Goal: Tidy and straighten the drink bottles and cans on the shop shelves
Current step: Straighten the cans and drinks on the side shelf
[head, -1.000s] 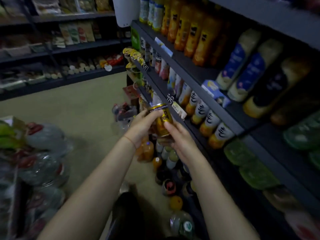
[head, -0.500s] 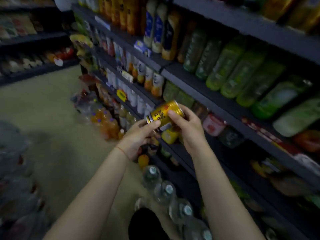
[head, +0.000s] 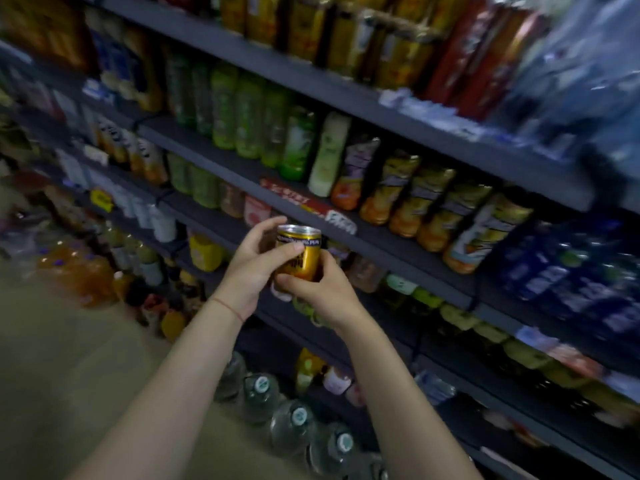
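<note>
Head view: a gold can (head: 300, 256) is held upright in mid-air before the shelves (head: 398, 244), gripped near its top by the left hand (head: 251, 268) and round its base by the right hand (head: 320, 294) (probably steadied for placing).

Your two forearms are bare from elbow to wrist, with no sleeve or cuff in view. Your left hand (head: 251, 268) has a thin red string bracelet (head: 227, 307) lying across its wrist (a single fine strand, no bead or charm visible). Your right hand (head: 323, 294) wears nothing: no ring, watch or glove.
</note>
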### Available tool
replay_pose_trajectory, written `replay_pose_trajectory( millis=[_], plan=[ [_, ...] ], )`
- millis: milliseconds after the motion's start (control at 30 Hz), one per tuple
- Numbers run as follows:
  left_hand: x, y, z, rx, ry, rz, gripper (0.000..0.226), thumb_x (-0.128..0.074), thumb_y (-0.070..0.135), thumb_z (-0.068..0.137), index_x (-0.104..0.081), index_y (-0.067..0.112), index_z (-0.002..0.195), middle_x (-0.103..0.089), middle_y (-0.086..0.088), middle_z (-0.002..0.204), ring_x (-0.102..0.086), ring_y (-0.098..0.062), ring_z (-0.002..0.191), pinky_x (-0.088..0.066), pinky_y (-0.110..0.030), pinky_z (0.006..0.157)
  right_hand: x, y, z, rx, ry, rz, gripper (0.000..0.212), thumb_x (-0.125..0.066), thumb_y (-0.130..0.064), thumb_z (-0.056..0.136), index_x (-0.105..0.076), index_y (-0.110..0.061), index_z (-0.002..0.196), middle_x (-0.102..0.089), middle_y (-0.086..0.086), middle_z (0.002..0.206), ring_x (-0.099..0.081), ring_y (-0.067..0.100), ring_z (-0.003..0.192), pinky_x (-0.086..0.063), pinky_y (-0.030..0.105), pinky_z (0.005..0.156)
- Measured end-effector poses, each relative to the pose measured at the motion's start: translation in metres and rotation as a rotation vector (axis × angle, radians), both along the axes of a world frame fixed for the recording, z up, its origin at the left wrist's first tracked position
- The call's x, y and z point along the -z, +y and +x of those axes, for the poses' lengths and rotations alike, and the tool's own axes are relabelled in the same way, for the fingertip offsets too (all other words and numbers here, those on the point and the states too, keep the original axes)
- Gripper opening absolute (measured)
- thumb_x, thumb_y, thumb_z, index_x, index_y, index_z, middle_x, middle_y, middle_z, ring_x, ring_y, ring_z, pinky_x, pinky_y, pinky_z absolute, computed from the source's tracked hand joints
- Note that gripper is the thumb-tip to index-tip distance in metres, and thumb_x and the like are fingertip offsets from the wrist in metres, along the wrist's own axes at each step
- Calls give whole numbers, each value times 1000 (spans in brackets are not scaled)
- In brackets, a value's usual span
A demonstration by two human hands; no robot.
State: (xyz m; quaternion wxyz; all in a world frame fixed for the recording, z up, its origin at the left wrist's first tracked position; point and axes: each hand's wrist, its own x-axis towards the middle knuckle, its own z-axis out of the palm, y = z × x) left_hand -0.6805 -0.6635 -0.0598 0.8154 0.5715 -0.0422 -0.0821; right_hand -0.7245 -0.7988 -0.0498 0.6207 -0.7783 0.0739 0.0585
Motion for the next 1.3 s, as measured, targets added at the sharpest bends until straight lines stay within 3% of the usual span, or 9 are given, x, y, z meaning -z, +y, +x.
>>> replay_pose_trajectory(
  millis=[100,267,433,533,700,833,1033,1167,1300],
  plan=[
    [-16,-88,-33,86,-58,0,58,-84,20,72,-61,26,124,-66,-4,125,-64,-21,115,-55,-36,87,-12,-85,-39,78,-109,18,54,-87,-27,74,-56,-29,118,-69,-4,110,-68,10,98,-58,34,89],
    [-45,-218,-93,171,-128,88,61,-81,29,70,-57,31,126,-64,1,127,-64,-10,113,-54,-24,82,-43,-222,-90,157,-271,21,62,-84,-20,76,-52,-32,128,-68,-8,115,-68,11,104,-59,32,86],
    [-81,-265,-121,108,-249,138,71,-87,32,63,-55,28,127,-63,-1,129,-62,-9,116,-54,-27,92,-78,-272,-103,111,-425,1,75,-84,-13,74,-48,-31,137,-66,-11,121,-65,0,106,-55,22,87],
    [-107,-263,-126,24,-327,226,80,-88,39,56,-56,25,129,-63,-2,127,-60,-15,119,-51,-37,101,-100,-266,-107,81,-519,-25,73,-84,-15,73,-50,-33,135,-64,-18,119,-61,-8,104,-51,12,81],
    [-138,-231,-122,-84,-429,298,73,-90,33,57,-62,26,124,-67,-1,121,-64,-16,114,-54,-38,97,-123,-239,-96,31,-615,-133,69,-84,-22,69,-49,-36,126,-62,-10,124,-60,3,113,-52,32,98],
    [-150,-186,-107,-113,-409,238,71,-91,27,59,-61,25,124,-66,-3,123,-64,-19,115,-54,-39,97,-141,-194,-72,5,-644,-258,70,-81,-34,68,-53,-31,132,-57,-3,127,-57,10,115,-50,37,100],
    [-171,-89,-59,-59,-486,256,64,-83,26,78,-54,25,135,-64,6,128,-59,-10,120,-49,-33,103,-161,-91,-29,81,-707,-110,65,-83,-13,76,-51,-27,131,-61,-22,112,-57,-16,96,-46,3,76],
    [-179,-21,-18,-28,-454,269,55,-69,27,91,-48,27,142,-59,8,133,-54,-9,125,-45,-31,105,-171,-20,7,143,-712,-94,64,-87,-22,74,-47,-30,124,-61,-17,113,-59,-2,104,-48,12,78],
    [-187,13,15,20,-436,315,44,-60,25,96,-48,34,138,-56,12,130,-50,-7,123,-43,-22,95,-171,14,35,211,-697,-128,69,-87,-26,73,-44,-27,127,-62,-11,118,-60,8,111,-54,28,90]
  ],
)
